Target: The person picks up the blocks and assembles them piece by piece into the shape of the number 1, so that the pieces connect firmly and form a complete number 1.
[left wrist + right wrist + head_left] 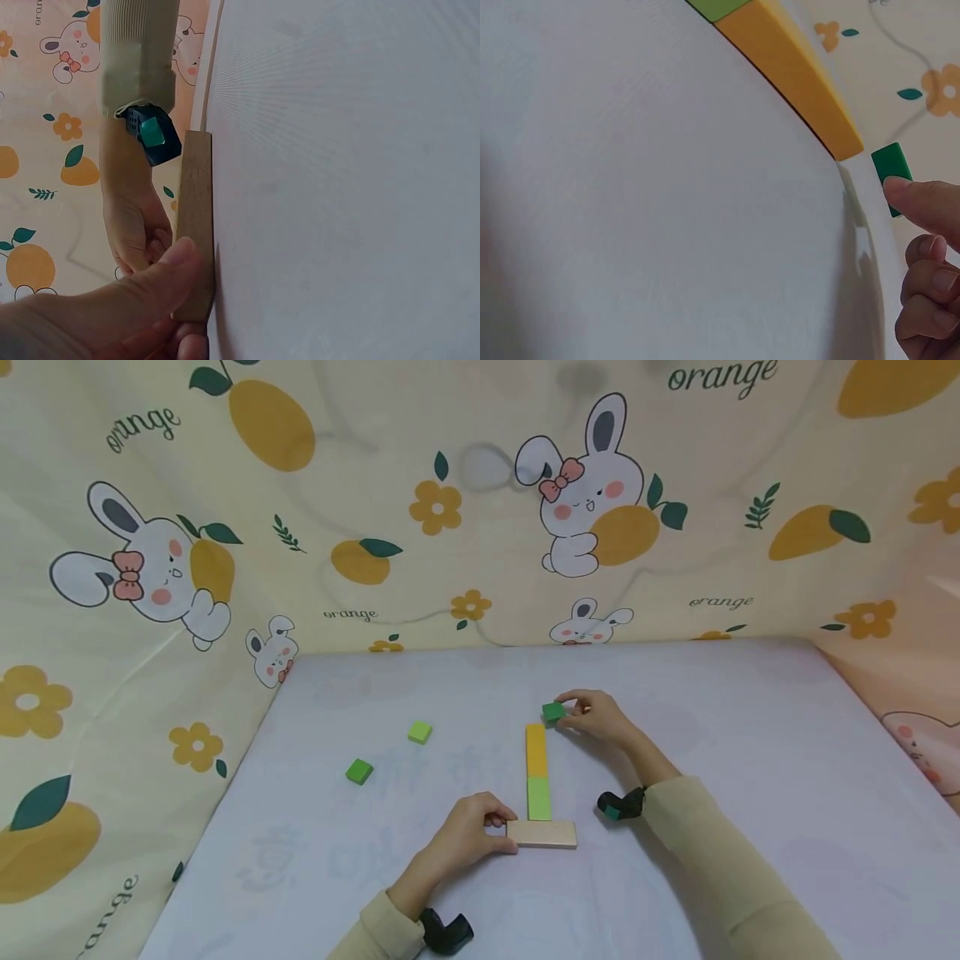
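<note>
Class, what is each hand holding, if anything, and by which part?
The left hand pinches the beige block by its left end; the right hand pinches the dark green block by its right side.

So over at the right edge the right hand [930, 274] is pinching a little dark green block [890, 161], thumb pressing on its face and the other visible fingers sitting bent below it. The block's hovering just off the end of a long orange block [795, 75], which is lying on the white surface [652, 210] and butting up against a light green block [720, 6] that's getting cut off up top. Behind all that, a pale cloth [900, 67] is showing off orange flowers and dark green leaves.
</note>
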### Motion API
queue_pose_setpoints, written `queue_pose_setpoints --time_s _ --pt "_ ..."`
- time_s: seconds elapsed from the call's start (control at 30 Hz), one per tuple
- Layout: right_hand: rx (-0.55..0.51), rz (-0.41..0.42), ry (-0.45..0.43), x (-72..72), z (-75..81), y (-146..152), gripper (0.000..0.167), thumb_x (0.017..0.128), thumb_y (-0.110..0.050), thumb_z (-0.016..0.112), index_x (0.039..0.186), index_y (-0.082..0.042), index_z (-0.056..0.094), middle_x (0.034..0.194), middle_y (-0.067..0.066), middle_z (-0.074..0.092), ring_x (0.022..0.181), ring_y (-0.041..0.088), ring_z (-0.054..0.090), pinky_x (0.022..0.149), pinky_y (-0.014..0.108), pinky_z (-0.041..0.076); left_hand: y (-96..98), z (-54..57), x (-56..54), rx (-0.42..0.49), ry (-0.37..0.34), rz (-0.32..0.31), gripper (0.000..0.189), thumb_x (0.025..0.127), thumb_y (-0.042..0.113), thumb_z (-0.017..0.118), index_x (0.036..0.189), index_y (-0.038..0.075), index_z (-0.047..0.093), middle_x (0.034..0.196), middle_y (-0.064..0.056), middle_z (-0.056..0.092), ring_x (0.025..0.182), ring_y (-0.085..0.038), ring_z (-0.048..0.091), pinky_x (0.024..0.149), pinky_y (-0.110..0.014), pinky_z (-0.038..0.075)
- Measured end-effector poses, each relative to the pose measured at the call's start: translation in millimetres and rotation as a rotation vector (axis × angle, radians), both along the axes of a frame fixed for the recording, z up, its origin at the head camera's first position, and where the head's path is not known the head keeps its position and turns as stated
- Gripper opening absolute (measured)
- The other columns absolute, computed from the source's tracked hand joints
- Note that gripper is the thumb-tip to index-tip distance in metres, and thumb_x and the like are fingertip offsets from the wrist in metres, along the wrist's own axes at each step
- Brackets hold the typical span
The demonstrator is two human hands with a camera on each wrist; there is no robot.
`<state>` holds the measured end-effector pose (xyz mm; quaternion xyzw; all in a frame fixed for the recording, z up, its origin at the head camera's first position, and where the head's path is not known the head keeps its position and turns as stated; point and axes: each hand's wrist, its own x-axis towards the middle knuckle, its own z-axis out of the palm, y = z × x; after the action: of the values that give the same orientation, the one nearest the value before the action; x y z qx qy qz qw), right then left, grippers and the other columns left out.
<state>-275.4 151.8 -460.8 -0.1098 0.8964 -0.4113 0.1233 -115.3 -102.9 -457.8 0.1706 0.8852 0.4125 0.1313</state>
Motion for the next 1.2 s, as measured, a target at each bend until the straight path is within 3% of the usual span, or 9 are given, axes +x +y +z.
queue_pose_setpoints --time_s 0.37,1.2 --pt "-0.021 0.008 -0.001 -0.9 0.2 -9 0.043 0.085 -0.014 0.070 0.126 -0.004 0.060 0.077 0.002 0.046 0.073 0.018 0.042 0.061 0.023 0.034 0.3 1.1 -0.5 0.001 0.011 -0.005 0.031 0.071 0.011 0.084 0.098 0.002 0.072 0.090 -0.006 0.066 0.079 -0.006 0.052 0.071 -0.015 0.045" --pt "0.050 0.052 -0.006 -8.3 -11.0 -13 0.046 0.085 -0.015 0.071 0.127 -0.003 0.060 0.071 -0.001 0.044 0.067 0.015 0.040 0.061 0.025 0.031 0.9 1.1 1.2 -0.005 0.006 0.006 0.030 0.070 0.011 0.084 0.096 0.002 0.072 0.088 -0.006 0.065 0.078 -0.006 0.051 0.070 -0.016 0.044"
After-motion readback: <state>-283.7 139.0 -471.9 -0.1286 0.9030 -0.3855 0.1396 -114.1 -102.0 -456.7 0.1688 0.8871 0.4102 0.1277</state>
